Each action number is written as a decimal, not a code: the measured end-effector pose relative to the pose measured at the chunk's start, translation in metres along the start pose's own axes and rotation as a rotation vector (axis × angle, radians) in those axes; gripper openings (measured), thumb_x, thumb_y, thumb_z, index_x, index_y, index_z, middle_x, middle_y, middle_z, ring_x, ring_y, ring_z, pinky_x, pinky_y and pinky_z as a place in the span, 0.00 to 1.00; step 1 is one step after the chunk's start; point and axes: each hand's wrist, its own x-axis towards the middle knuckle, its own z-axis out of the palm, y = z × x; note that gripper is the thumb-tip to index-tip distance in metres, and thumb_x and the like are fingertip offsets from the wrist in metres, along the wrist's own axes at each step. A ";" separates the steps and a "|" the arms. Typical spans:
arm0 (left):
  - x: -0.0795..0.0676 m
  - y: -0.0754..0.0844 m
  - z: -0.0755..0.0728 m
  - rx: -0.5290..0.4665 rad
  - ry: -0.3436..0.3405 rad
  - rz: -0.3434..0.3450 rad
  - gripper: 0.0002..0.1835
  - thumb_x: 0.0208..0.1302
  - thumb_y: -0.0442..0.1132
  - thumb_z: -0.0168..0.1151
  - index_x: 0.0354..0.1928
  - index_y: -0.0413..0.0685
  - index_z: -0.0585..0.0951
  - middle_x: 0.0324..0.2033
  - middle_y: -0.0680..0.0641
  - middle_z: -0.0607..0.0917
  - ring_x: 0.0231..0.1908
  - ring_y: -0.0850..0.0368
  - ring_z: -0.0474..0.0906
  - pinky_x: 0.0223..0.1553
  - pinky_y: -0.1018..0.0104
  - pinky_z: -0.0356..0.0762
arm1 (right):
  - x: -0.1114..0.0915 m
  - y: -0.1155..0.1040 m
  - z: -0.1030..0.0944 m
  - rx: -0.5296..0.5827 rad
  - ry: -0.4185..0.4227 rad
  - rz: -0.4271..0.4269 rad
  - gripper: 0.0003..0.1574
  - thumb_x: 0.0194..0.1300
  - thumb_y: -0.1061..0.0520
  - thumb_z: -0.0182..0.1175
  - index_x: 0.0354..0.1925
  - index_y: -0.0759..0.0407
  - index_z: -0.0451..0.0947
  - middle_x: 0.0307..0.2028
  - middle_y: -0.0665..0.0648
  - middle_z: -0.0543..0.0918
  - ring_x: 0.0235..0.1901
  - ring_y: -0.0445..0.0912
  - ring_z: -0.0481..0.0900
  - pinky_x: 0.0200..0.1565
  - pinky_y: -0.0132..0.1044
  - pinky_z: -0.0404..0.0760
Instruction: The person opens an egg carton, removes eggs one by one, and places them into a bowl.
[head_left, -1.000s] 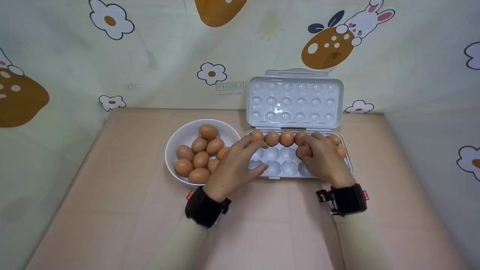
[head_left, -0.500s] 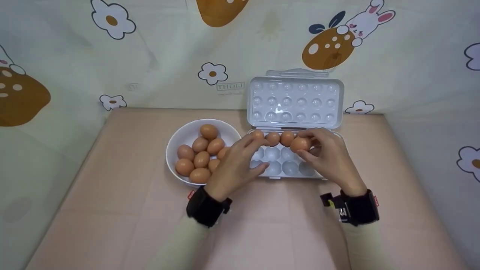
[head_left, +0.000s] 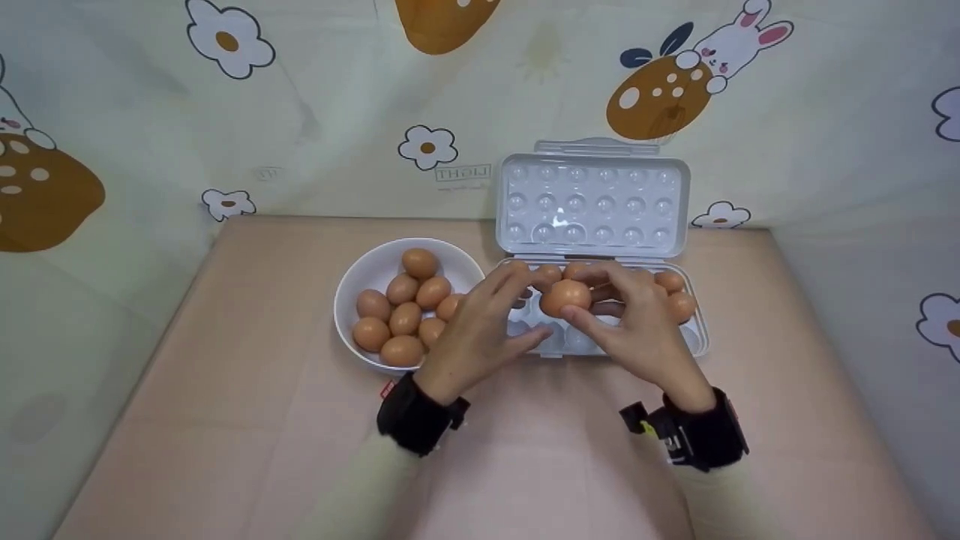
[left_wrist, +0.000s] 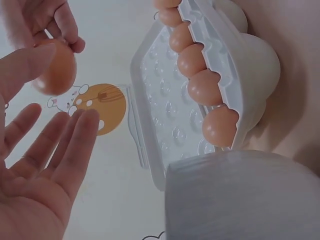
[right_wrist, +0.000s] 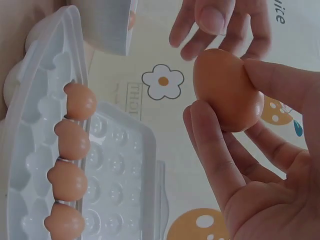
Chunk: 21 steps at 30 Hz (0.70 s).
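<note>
The right hand (head_left: pixel 637 330) holds 1 brown egg (head_left: pixel 565 297) in its grip, thumb on the near side and fingers curled round the far side, lifted above the middle cells of the egg tray (head_left: pixel 697 337); the right wrist view shows the same egg (right_wrist: pixel 227 90) pinched between thumb and fingertips, clear of the tray (right_wrist: pixel 30 100). The left hand (head_left: pixel 484 330) sits just beside the egg on its left, its grip wide, fingers straight and slightly spread, holding nothing; in the left wrist view the open palm (left_wrist: pixel 35 170) lies close under the egg (left_wrist: pixel 55 70). The tray stands on the pink bench (head_left: pixel 225 420) with its clear lid (head_left: pixel 592 199) tipped up against the patterned backdrop (head_left: pixel 300 97); brown eggs fill its far row (left_wrist: pixel 210 85), and 2 more lie at its right end (head_left: pixel 679 296). A white bowl (head_left: pixel 360 274) just left of the tray holds a heap of brown eggs (head_left: pixel 405 315); both wrists wear black straps (head_left: pixel 416 416).
</note>
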 end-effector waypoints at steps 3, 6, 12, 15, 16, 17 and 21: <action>0.001 0.002 0.001 -0.019 0.014 0.025 0.32 0.62 0.40 0.80 0.64 0.47 0.75 0.56 0.47 0.79 0.55 0.55 0.83 0.56 0.70 0.83 | -0.001 -0.003 0.006 0.014 0.003 0.000 0.27 0.64 0.56 0.77 0.58 0.62 0.82 0.51 0.54 0.89 0.46 0.44 0.89 0.46 0.34 0.89; 0.001 0.004 0.002 -0.028 0.040 0.057 0.29 0.62 0.40 0.80 0.61 0.46 0.77 0.54 0.48 0.79 0.55 0.58 0.81 0.57 0.72 0.81 | -0.002 -0.006 0.010 0.029 0.004 0.001 0.25 0.64 0.57 0.77 0.56 0.62 0.82 0.50 0.53 0.88 0.46 0.44 0.89 0.46 0.34 0.89; 0.000 0.003 0.003 -0.024 0.061 0.083 0.25 0.62 0.38 0.80 0.56 0.46 0.78 0.51 0.48 0.79 0.51 0.57 0.79 0.57 0.73 0.80 | -0.005 -0.009 0.014 0.068 -0.030 0.020 0.23 0.64 0.58 0.77 0.55 0.61 0.83 0.49 0.53 0.86 0.46 0.44 0.89 0.47 0.35 0.89; 0.000 0.002 0.000 -0.034 0.051 0.079 0.23 0.62 0.37 0.79 0.56 0.45 0.79 0.50 0.48 0.79 0.51 0.57 0.79 0.55 0.72 0.81 | -0.005 -0.009 0.014 0.076 -0.054 0.024 0.23 0.66 0.58 0.75 0.57 0.61 0.83 0.50 0.52 0.86 0.46 0.44 0.88 0.47 0.35 0.88; 0.000 0.002 -0.001 -0.038 0.047 0.074 0.23 0.62 0.37 0.79 0.56 0.45 0.80 0.51 0.48 0.80 0.52 0.57 0.79 0.55 0.72 0.81 | -0.005 -0.009 0.013 0.075 -0.059 0.021 0.23 0.66 0.58 0.75 0.58 0.60 0.83 0.51 0.51 0.86 0.46 0.44 0.89 0.47 0.35 0.88; 0.000 0.001 -0.004 -0.038 0.045 0.066 0.22 0.63 0.37 0.78 0.56 0.45 0.80 0.51 0.48 0.80 0.52 0.57 0.79 0.56 0.71 0.81 | -0.005 -0.009 0.012 0.074 -0.063 0.016 0.23 0.67 0.58 0.75 0.58 0.60 0.83 0.52 0.51 0.86 0.47 0.44 0.89 0.47 0.35 0.89; -0.001 -0.003 -0.016 -0.003 0.049 0.006 0.23 0.64 0.39 0.78 0.59 0.46 0.80 0.54 0.49 0.83 0.53 0.57 0.80 0.58 0.69 0.81 | -0.004 -0.009 0.008 0.033 -0.054 -0.010 0.22 0.69 0.59 0.73 0.60 0.57 0.83 0.54 0.50 0.87 0.50 0.45 0.88 0.47 0.36 0.89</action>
